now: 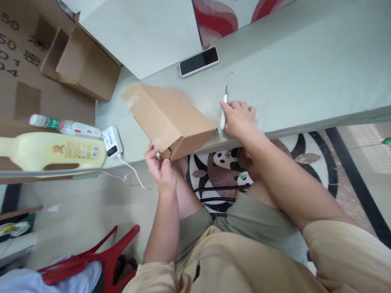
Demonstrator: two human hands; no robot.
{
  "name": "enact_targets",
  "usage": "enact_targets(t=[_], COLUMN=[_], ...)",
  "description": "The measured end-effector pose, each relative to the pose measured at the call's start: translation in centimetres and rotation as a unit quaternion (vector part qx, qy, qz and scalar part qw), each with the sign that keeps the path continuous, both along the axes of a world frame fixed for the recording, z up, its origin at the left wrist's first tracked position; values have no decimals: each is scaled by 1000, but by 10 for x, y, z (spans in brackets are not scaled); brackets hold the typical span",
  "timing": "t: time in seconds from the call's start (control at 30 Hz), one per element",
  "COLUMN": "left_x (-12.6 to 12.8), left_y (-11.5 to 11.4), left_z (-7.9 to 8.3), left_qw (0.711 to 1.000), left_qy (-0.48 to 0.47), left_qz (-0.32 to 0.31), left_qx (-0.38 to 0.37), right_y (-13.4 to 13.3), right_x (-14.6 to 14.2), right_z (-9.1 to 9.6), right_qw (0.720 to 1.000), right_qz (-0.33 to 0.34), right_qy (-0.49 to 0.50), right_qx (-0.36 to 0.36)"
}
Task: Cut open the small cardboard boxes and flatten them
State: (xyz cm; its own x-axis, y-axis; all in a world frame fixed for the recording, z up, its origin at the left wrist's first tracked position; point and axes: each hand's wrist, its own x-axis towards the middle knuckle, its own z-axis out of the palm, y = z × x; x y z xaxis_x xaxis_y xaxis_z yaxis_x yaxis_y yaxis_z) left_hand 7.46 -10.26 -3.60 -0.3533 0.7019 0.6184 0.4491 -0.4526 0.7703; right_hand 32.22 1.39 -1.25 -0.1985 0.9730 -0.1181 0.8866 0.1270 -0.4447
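A small brown cardboard box [174, 116] sits tilted at the near edge of the pale tabletop, with clear tape on its flap. My left hand [161, 171] grips its lower left corner, thumb in front and fingers along the side. To the right of the box, a white utility knife [224, 112] with its blade out points away from me. My right hand [240, 119] rests on the tabletop with its fingers curled and the thumb across the knife's handle. Part of the handle is behind the thumb.
A phone [199, 62] lies beyond the box, by a large white box [143, 36]. To the left are a power bank [112, 142] with a white cable, a plastic bottle [65, 125], a yellow jug [58, 150] and a large carton [18, 93]. A red chair [100, 256] stands lower left.
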Motion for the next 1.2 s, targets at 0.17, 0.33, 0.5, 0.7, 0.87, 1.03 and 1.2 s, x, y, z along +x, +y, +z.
enact_targets(t=[0.17, 0.33, 0.5, 0.7, 0.87, 1.03, 1.2], left_x=[-24, -46, -45, -25, -23, -26, -27], left_y=[-7, -14, -23, -22, -18, -12, -5], left_z=[-10, -26, -31, -27, -25, -20, -12], left_qw=[993, 980, 961, 951, 951, 957, 967], left_qy=[-110, -131, -119, -167, -163, -168, -118], left_qz=[21, 2, -41, -61, -45, 5, 89], left_qx=[-47, -149, -246, -253, -259, -237, -207], right_y=[-1, -2, -5, -8, -9, -12, -15], right_x=[0, -8, -22, -26, -23, -24, -24], right_z=[1, -4, -13, -4, 7, 7, 7], right_qw=[1000, 985, 963, 946, 938, 937, 945], right_qz=[20, 154, 216, 208, 182, 154, 78], right_qy=[15, 64, 157, 244, 294, 312, 313], right_qx=[-12, -30, 43, 46, 32, 38, 55])
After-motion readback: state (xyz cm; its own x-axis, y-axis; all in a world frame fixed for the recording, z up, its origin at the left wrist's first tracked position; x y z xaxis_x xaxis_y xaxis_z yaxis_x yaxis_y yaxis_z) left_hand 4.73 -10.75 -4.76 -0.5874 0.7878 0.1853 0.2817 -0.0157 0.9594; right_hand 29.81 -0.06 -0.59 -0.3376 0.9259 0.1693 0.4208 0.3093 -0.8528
